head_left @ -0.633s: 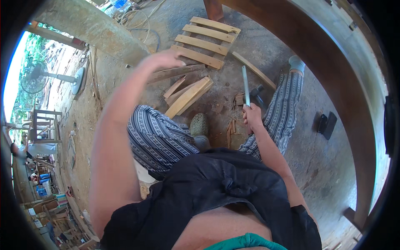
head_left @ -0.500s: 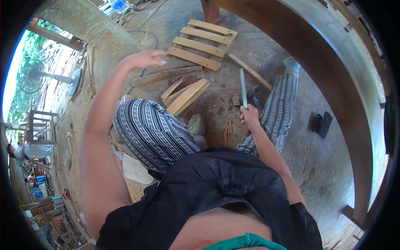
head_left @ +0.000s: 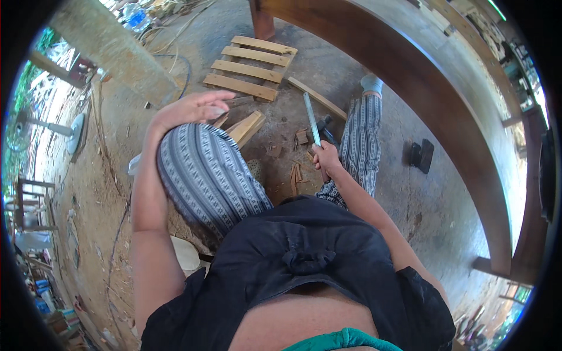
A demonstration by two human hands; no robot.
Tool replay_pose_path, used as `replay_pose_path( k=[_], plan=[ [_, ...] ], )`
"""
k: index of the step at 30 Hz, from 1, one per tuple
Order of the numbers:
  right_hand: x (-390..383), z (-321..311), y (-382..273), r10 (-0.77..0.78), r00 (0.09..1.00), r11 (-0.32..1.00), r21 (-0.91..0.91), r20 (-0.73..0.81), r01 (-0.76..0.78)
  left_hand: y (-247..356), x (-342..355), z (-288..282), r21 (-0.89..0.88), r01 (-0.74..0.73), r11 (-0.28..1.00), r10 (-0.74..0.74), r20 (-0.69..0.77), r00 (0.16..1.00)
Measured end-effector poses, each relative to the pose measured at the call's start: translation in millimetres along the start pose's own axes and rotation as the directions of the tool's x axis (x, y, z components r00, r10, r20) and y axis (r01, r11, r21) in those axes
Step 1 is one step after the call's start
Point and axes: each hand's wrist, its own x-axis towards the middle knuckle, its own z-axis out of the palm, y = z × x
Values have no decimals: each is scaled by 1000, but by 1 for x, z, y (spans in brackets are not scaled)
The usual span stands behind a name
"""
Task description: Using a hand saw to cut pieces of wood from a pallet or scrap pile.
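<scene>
My right hand (head_left: 325,157) is closed on a long, flat, silvery metal strip (head_left: 310,114), which points away from me between my legs. My left hand (head_left: 193,110) is open above my raised left knee (head_left: 205,169), fingers bent loosely, nothing visible in them. Just beyond that knee lie short wooden boards (head_left: 249,126), partly hidden by hand and leg. A slatted wooden frame (head_left: 246,88) rests on the floor farther off. A dark hammer-like tool (head_left: 326,130) and small wood blocks (head_left: 301,137) sit near the strip, with a loose batten (head_left: 319,96) behind them.
A large brown curved wooden member (head_left: 445,111) arches along the right, with dark objects (head_left: 421,155) on the floor inside it. At the left are a concrete post (head_left: 111,52), a pedestal fan (head_left: 73,133) and a wooden chair (head_left: 32,205). Cords (head_left: 181,29) lie behind.
My left hand has come back and down from near the slatted frame to above my left knee, which is more raised. The view has shifted; my right hand still grips the strip.
</scene>
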Motion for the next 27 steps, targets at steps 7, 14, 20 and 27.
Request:
replay_pose_path(
  k=[7, 14, 20, 27],
  plan=[
    [-12, 0, -6, -94, 995, 990, -106, -16, 92, -19, 13, -6, 198, -55, 979, 87, -157, 984],
    [-38, 5, -16, -164, 985, 968, -202, -43, 153, -34, 24, -8, 139, -54, 989, 62, -52, 997],
    [-62, -1, -26, -212, 976, 919, -349, -48, 182, -48, 29, -12, 87, -41, 995, 49, -97, 994],
    [-82, -7, -60, -225, 974, 928, -312, -37, 203, -54, 20, -10, 53, 38, 998, -28, -185, 982]
  ],
)
